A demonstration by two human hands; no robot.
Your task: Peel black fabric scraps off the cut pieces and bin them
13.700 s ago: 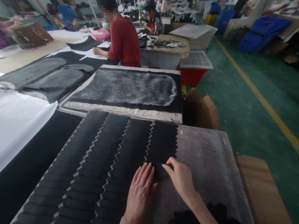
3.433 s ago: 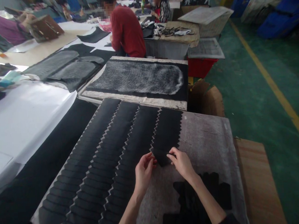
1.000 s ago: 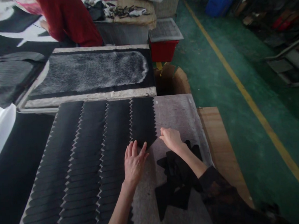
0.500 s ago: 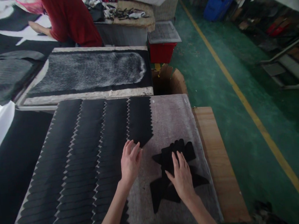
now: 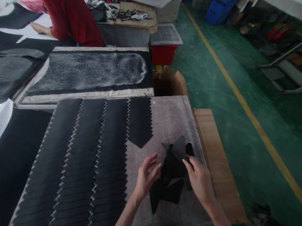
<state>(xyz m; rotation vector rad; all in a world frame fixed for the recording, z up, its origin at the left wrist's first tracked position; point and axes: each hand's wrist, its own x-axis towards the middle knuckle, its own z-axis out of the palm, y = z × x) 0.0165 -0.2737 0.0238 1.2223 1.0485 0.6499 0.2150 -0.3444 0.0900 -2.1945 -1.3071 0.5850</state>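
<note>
My right hand (image 5: 198,175) pinches the edge of a black fabric piece (image 5: 177,152), which is lifted and bent above a loose pile of black pieces (image 5: 168,193). Beside the pile's left side is my left hand (image 5: 147,174), its fingers apart and nothing in them. Both hands are over the right part of a greyish cloth-covered board (image 5: 171,113). To the left, black pieces with pointed ends (image 5: 111,129) lie overlapped in several long columns with zigzag edges. The top piece of the rightmost column (image 5: 140,124) ends in a point facing me.
Behind the board stands a framed panel with whitish-dusted black material (image 5: 94,70). A cardboard box (image 5: 178,82) and a red bin (image 5: 164,54) are beyond it. A wooden plank (image 5: 220,163) borders the right side. A person in a red sleeve (image 5: 71,20) works at the far left.
My left hand has moved right, away from the rightmost column towards the pile. My right hand has gone from resting on the pile to lifting a black piece by its edge.
</note>
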